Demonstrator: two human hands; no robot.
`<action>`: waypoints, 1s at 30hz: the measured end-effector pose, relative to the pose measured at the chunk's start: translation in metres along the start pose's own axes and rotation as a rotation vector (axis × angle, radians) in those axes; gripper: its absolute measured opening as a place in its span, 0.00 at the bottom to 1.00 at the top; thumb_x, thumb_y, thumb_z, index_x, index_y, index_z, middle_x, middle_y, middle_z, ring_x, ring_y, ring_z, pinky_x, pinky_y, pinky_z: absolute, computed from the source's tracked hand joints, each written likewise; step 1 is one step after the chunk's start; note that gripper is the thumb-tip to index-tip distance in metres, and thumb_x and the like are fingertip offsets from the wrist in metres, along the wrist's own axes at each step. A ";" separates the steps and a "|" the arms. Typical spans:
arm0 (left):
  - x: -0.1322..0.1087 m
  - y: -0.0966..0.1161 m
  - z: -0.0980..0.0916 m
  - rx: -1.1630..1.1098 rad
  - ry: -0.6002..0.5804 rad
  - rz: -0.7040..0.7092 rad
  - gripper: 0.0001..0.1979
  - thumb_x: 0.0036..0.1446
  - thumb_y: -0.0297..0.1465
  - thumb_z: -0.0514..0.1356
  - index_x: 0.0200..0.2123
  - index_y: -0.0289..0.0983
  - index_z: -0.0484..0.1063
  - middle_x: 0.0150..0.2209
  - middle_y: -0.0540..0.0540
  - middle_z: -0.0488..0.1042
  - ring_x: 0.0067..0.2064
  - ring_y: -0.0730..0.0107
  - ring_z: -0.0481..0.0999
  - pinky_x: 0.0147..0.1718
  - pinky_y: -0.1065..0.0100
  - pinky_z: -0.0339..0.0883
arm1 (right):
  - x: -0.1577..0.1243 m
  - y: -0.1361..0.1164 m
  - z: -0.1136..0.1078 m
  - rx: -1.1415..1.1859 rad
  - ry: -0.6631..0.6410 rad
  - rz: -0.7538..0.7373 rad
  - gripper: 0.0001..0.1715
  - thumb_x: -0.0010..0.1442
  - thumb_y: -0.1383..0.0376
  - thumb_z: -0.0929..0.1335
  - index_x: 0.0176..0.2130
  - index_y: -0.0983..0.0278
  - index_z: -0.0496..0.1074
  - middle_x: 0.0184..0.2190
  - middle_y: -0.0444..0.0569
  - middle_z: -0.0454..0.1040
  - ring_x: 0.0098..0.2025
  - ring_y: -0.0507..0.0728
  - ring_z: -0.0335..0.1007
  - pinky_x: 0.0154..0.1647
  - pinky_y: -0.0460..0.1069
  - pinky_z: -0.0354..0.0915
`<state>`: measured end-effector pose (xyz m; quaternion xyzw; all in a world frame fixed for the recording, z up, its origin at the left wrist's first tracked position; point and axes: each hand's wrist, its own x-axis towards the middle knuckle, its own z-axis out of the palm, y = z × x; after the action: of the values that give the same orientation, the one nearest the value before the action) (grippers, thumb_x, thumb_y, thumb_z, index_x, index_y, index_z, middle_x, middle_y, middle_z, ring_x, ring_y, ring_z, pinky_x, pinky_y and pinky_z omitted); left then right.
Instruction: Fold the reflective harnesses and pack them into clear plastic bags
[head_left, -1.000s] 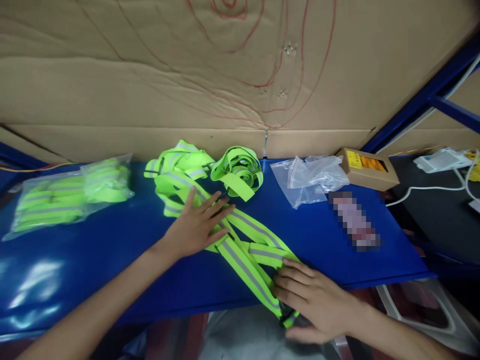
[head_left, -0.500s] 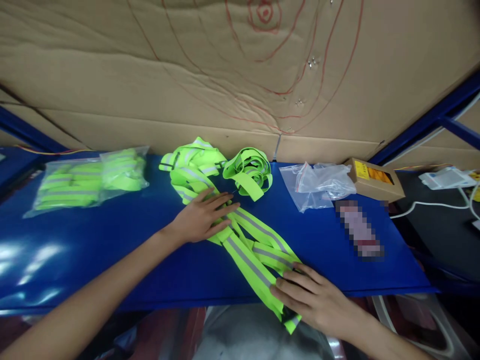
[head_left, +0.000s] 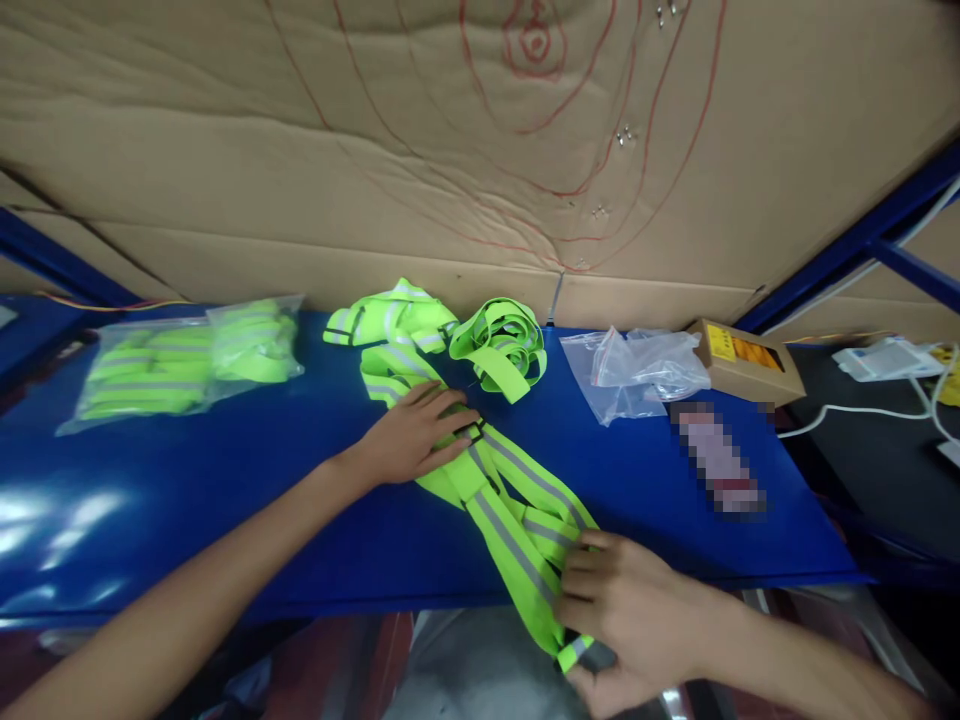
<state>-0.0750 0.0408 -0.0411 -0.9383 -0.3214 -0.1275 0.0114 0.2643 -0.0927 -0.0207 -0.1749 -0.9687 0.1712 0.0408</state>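
A neon-yellow reflective vest made of elastic straps with grey stripes lies stretched diagonally over the blue table, its near end over the front edge. My left hand lies on its middle with fingers extended, close to a black buckle. At the near end, my right hand is curled round the straps, thumb below and fingers on top. Part of the strap end is hidden under that hand. Behind my left hand are a bunched neon-yellow strap piece and a loosely coiled neon-yellow strap.
Clear bags of folded neon straps lie at the left. Empty plastic bags, a small cardboard box and a blurred-out object are at the right. A cardboard panel stands along the back of the blue table.
My right hand has gone from lying flat on the straps to curling round their near end. My left hand has stayed nearly in place, and the straps have shifted slightly toward me.
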 end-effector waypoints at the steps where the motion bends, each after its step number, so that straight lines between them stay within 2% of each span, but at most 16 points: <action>1: 0.001 0.000 0.000 -0.012 0.007 -0.003 0.20 0.72 0.39 0.51 0.58 0.38 0.72 0.54 0.36 0.75 0.57 0.53 0.73 0.65 0.47 0.58 | 0.007 0.003 -0.004 -0.020 -0.003 -0.018 0.24 0.62 0.45 0.66 0.34 0.62 0.75 0.24 0.46 0.74 0.30 0.58 0.66 0.40 0.54 0.60; 5: 0.001 -0.001 0.001 -0.036 0.024 -0.024 0.19 0.72 0.39 0.52 0.59 0.39 0.72 0.54 0.38 0.75 0.58 0.53 0.73 0.65 0.47 0.56 | 0.033 0.017 -0.010 -0.183 0.061 -0.084 0.31 0.71 0.41 0.61 0.33 0.62 0.73 0.23 0.44 0.72 0.30 0.56 0.66 0.37 0.53 0.56; 11: 0.000 0.000 0.000 -0.051 0.061 -0.012 0.19 0.72 0.39 0.52 0.58 0.39 0.74 0.53 0.38 0.76 0.56 0.53 0.74 0.64 0.48 0.58 | 0.041 0.027 0.003 -0.287 0.297 -0.167 0.25 0.73 0.46 0.62 0.39 0.61 0.73 0.35 0.47 0.77 0.42 0.57 0.71 0.51 0.54 0.59; 14: 0.000 -0.001 0.001 -0.037 0.061 -0.016 0.19 0.72 0.39 0.51 0.59 0.40 0.73 0.53 0.38 0.75 0.57 0.54 0.73 0.65 0.48 0.57 | 0.029 0.026 0.009 -0.250 0.289 -0.141 0.24 0.72 0.46 0.64 0.44 0.63 0.75 0.41 0.49 0.80 0.45 0.57 0.73 0.55 0.53 0.61; 17: -0.001 -0.002 0.003 -0.022 0.056 -0.014 0.19 0.72 0.39 0.51 0.59 0.40 0.72 0.54 0.38 0.75 0.57 0.54 0.73 0.65 0.49 0.57 | 0.012 0.021 0.010 -0.211 0.243 -0.137 0.35 0.70 0.43 0.65 0.57 0.69 0.73 0.53 0.56 0.79 0.57 0.61 0.71 0.65 0.56 0.59; 18: -0.001 -0.002 0.004 -0.022 0.058 -0.010 0.19 0.72 0.39 0.51 0.59 0.40 0.72 0.54 0.38 0.75 0.57 0.54 0.73 0.65 0.49 0.57 | 0.007 0.019 0.009 -0.215 0.214 -0.124 0.36 0.70 0.45 0.65 0.61 0.70 0.70 0.56 0.56 0.78 0.61 0.62 0.68 0.68 0.58 0.56; 20: -0.001 -0.003 0.005 -0.020 0.065 -0.004 0.19 0.72 0.39 0.51 0.59 0.40 0.72 0.54 0.38 0.74 0.57 0.54 0.73 0.64 0.49 0.57 | 0.000 0.015 0.005 -0.225 0.147 -0.061 0.31 0.72 0.53 0.65 0.66 0.69 0.66 0.60 0.54 0.76 0.65 0.61 0.65 0.71 0.59 0.53; 22: -0.001 -0.002 0.005 -0.016 0.074 -0.003 0.19 0.72 0.39 0.52 0.59 0.39 0.73 0.54 0.38 0.74 0.56 0.54 0.73 0.64 0.50 0.58 | -0.003 0.012 0.000 -0.196 0.093 0.001 0.26 0.73 0.62 0.64 0.67 0.64 0.65 0.61 0.50 0.75 0.65 0.58 0.65 0.71 0.58 0.52; 24: 0.000 0.000 0.004 -0.010 0.080 -0.005 0.20 0.72 0.40 0.52 0.58 0.39 0.73 0.53 0.38 0.74 0.56 0.54 0.73 0.63 0.50 0.58 | -0.001 0.011 -0.006 -0.127 0.046 0.011 0.26 0.72 0.65 0.63 0.67 0.61 0.66 0.60 0.49 0.76 0.63 0.57 0.67 0.70 0.57 0.52; 27: 0.001 0.005 0.002 -0.016 0.080 -0.006 0.20 0.72 0.41 0.52 0.58 0.39 0.73 0.52 0.37 0.74 0.55 0.53 0.72 0.62 0.50 0.60 | 0.005 0.011 -0.013 -0.010 0.028 -0.007 0.26 0.70 0.62 0.65 0.65 0.62 0.67 0.57 0.50 0.78 0.59 0.59 0.70 0.65 0.58 0.57; 30: 0.003 0.010 0.002 -0.033 0.078 -0.010 0.21 0.71 0.42 0.53 0.58 0.38 0.74 0.52 0.36 0.73 0.55 0.52 0.72 0.61 0.51 0.61 | 0.016 0.012 -0.017 0.066 0.109 -0.012 0.25 0.64 0.56 0.66 0.57 0.64 0.73 0.44 0.52 0.82 0.45 0.60 0.76 0.49 0.56 0.65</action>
<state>-0.0668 0.0350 -0.0417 -0.9310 -0.3234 -0.1693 0.0078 0.2558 -0.0717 -0.0086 -0.1767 -0.9599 0.1930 0.1004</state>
